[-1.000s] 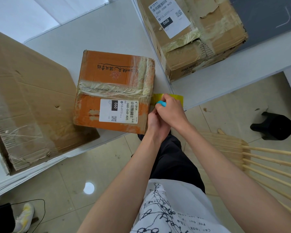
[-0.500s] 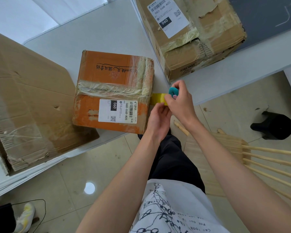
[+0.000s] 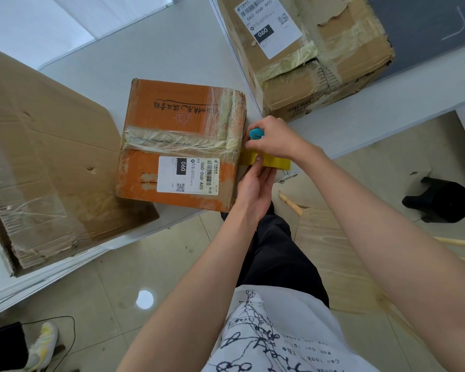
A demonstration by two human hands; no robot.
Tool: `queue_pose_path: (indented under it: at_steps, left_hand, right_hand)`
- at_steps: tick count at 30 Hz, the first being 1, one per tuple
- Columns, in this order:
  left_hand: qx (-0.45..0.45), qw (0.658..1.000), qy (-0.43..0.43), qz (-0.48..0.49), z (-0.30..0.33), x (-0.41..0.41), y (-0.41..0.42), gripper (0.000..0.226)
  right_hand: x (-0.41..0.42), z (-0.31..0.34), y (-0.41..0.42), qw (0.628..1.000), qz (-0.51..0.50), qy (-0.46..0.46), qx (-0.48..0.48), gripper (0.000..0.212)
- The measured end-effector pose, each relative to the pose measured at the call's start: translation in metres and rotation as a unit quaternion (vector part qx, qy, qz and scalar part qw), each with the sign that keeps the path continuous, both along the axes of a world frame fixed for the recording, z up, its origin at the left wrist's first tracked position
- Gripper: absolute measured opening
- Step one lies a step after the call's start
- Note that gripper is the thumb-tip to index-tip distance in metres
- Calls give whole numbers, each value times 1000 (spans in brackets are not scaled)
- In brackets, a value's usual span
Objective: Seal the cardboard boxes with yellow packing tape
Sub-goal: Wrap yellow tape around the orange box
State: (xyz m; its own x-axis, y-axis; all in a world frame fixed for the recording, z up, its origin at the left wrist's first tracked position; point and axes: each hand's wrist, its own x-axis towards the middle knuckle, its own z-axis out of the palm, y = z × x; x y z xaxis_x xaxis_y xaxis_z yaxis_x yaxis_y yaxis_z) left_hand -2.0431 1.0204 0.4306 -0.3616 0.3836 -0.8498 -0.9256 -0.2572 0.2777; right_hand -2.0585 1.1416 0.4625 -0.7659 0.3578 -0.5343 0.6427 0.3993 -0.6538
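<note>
A parcel-packing room: labelled cardboard boxes (image 3: pixel 181 146) on a white tabletop (image 3: pixel 156 55), above a tiled floor (image 3: pixel 124 267).

The person wears a white T-shirt (image 3: pixel 285 342) printed with black line drawings and lines of black lettering, over black trousers (image 3: pixel 277 253). Both forearms are bare, with no sleeves, watch or rings visible on the left hand (image 3: pixel 255 183) or the right hand (image 3: pixel 275 140).
</note>
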Motion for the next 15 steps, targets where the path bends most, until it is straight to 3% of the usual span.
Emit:
queue_pose_path:
  at_steps: [3, 15]
  left_hand:
    - [-11, 1000, 3, 0, 1, 0, 3, 43]
    - [-30, 1000, -1, -8, 1, 4, 9, 41]
  right_hand:
    - [-3, 1, 3, 1000, 19, 10, -7, 13]
    - [0, 1, 1, 998, 19, 10, -66, 20]
